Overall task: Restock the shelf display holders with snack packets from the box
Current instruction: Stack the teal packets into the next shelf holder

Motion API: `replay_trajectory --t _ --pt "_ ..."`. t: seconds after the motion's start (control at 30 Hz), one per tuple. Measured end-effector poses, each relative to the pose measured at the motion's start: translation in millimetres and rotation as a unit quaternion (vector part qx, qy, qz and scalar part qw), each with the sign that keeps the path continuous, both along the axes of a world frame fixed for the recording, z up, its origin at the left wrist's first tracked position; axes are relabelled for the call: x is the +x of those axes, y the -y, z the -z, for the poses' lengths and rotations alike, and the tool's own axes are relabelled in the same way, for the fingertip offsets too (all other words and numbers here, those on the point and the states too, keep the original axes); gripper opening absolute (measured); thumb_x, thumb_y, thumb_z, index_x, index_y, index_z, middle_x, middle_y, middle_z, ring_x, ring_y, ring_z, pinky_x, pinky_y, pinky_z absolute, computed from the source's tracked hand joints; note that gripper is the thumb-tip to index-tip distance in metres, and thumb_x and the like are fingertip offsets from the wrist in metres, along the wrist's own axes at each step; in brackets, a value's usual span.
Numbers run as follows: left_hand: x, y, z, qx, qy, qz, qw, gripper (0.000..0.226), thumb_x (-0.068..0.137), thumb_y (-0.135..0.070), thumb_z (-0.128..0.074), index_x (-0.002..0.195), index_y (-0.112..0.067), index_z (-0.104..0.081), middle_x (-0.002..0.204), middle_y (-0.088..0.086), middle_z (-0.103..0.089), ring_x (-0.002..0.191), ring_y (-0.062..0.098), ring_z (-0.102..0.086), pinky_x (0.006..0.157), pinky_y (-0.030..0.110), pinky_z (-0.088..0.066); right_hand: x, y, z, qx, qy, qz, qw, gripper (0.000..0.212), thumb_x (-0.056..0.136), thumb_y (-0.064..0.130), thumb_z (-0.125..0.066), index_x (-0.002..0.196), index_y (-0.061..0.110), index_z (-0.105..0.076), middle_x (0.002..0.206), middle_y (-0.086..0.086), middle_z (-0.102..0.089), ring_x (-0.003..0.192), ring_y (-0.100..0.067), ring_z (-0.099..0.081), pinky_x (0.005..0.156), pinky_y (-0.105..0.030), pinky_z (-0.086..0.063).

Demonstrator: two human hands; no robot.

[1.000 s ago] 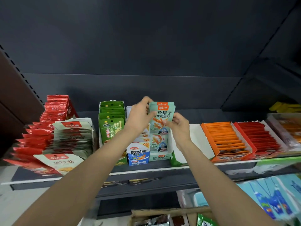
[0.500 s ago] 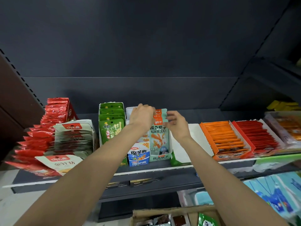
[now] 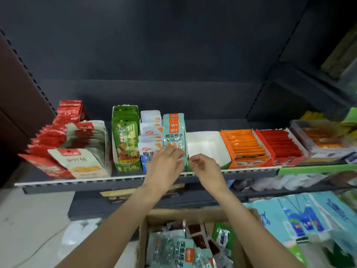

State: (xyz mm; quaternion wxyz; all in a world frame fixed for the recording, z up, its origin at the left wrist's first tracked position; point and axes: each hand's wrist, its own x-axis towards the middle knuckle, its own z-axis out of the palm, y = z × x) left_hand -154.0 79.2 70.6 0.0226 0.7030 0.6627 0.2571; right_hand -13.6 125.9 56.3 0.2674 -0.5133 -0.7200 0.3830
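A row of teal snack packets [image 3: 173, 130] with orange tops stands upright in a narrow holder on the shelf. My left hand [image 3: 166, 163] is at the front of that holder, fingertips touching the lowest part of the front packet. Just to its right, my right hand [image 3: 204, 167] hovers with loosely curled fingers and holds nothing. An empty white display holder [image 3: 204, 144] sits right of the teal row. Below the shelf, a cardboard box [image 3: 195, 212] holds several more teal packets [image 3: 173, 250] and small dark red ones.
Left of the teal row stand white-blue packets [image 3: 150, 130], green packets [image 3: 126, 132] and red and beige bags [image 3: 77, 151]. Orange [image 3: 245, 146] and red [image 3: 278, 142] trays lie to the right. The shelf's front edge [image 3: 96, 180] carries a white rail. Blue bags [image 3: 301, 221] hang lower right.
The teal packet held up in both hands has gone down into its holder and been let go. Both hands have dropped to the holder's front; the view has tilted down onto the box.
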Motion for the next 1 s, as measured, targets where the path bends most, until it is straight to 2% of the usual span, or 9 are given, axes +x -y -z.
replay_trajectory --t 0.1,0.27,0.37,0.5,0.67,0.77,0.83,0.9,1.0 --pt "22.1 42.7 24.6 -0.042 0.051 0.004 0.998 0.018 0.089 -0.015 -0.058 0.105 -0.01 -0.064 0.1 0.006 -0.063 0.093 0.025 -0.058 0.074 0.038 -0.051 22.5 36.9 24.9 -0.047 0.009 -0.027 0.998 0.019 0.089 0.004 -0.054 0.102 0.013 -0.064 0.093 0.003 -0.064 0.087 -0.009 -0.059 0.079 -0.022 -0.046" --pt "46.8 96.7 72.4 -0.187 0.091 -0.045 0.977 0.026 0.096 -0.015 -0.045 0.12 -0.012 -0.055 0.122 0.006 -0.053 0.103 0.025 -0.058 0.086 0.036 -0.046 51.8 85.0 77.4 -0.101 0.069 -0.063 0.99 0.023 0.085 0.0 -0.06 0.106 0.008 -0.064 0.097 0.003 -0.062 0.091 -0.01 -0.059 0.077 -0.006 -0.041" --pt "56.3 119.3 103.9 -0.342 0.071 -0.069 0.934 0.04 0.095 -0.015 -0.047 0.134 -0.014 -0.042 0.137 0.009 -0.043 0.121 0.028 -0.048 0.1 0.036 -0.041 63.2 104.2 113.6 -0.168 0.116 -0.082 0.976 0.036 0.084 0.006 -0.066 0.119 0.006 -0.058 0.117 -0.007 -0.062 0.109 -0.019 -0.059 0.093 -0.024 -0.045" --pt "61.0 141.3 137.6 -0.479 0.025 -0.029 0.877 0.07 0.091 -0.026 -0.058 0.148 -0.01 -0.02 0.154 0.013 -0.022 0.141 0.027 -0.023 0.114 0.035 -0.025 67.3 125.8 145.4 -0.277 0.148 -0.112 0.943 0.058 0.084 0.016 -0.067 0.137 0.017 -0.044 0.138 -0.006 -0.05 0.12 -0.022 -0.053 0.097 -0.029 -0.043" --pt "61.6 153.0 157.9 -0.495 0.039 -0.026 0.868 0.078 0.086 -0.022 -0.066 0.148 -0.009 -0.02 0.157 0.013 -0.014 0.145 0.024 -0.013 0.117 0.032 -0.015 58.7 129.8 150.4 -0.307 0.095 -0.048 0.946 0.052 0.085 0.005 -0.065 0.133 0.01 -0.045 0.124 -0.002 -0.057 0.108 -0.019 -0.058 0.094 -0.027 -0.044" --pt "66.3 155.2 159.4 -0.489 0.039 -0.049 0.87 0.096 0.077 -0.052 -0.069 0.148 -0.01 -0.019 0.156 0.011 -0.016 0.143 0.028 -0.019 0.116 0.042 -0.022 53.6 124.5 153.8 -0.291 0.133 -0.032 0.947 0.047 0.082 0.009 -0.07 0.126 0.005 -0.054 0.122 -0.009 -0.061 0.108 -0.024 -0.059 0.095 -0.033 -0.046" --pt "69.3 156.2 156.0 -0.479 0.046 -0.063 0.874 0.103 0.07 -0.068 -0.064 0.145 -0.01 -0.023 0.151 0.012 -0.025 0.136 0.03 -0.03 0.11 0.046 -0.032 52.4 122.1 152.6 -0.277 0.155 -0.045 0.947 0.029 0.083 0.014 -0.07 0.107 -0.002 -0.064 0.102 -0.01 -0.065 0.091 -0.023 -0.06 0.078 -0.03 -0.046" --pt "70.5 157.3 153.1 -0.46 0.036 -0.085 0.883 0.098 0.071 -0.07 -0.061 0.141 -0.009 -0.028 0.146 0.014 -0.033 0.129 0.032 -0.04 0.103 0.046 -0.04 51.4 121.1 149.0 -0.255 0.134 -0.052 0.956 0.024 0.084 0.019 -0.069 0.091 -0.003 -0.065 0.085 -0.009 -0.059 0.078 -0.019 -0.053 0.067 -0.029 -0.039" --pt "69.9 157.9 146.9 -0.396 -0.01 -0.096 0.913 0.056 0.093 -0.049 -0.046 0.132 -0.007 -0.043 0.134 0.016 -0.047 0.114 0.034 -0.054 0.087 0.04 -0.049 54.7 121.2 141.4 -0.244 0.073 -0.037 0.966 0.018 0.085 0.022 -0.068 0.096 0.008 -0.066 0.098 -0.001 -0.061 0.093 -0.016 -0.054 0.086 -0.029 -0.041"
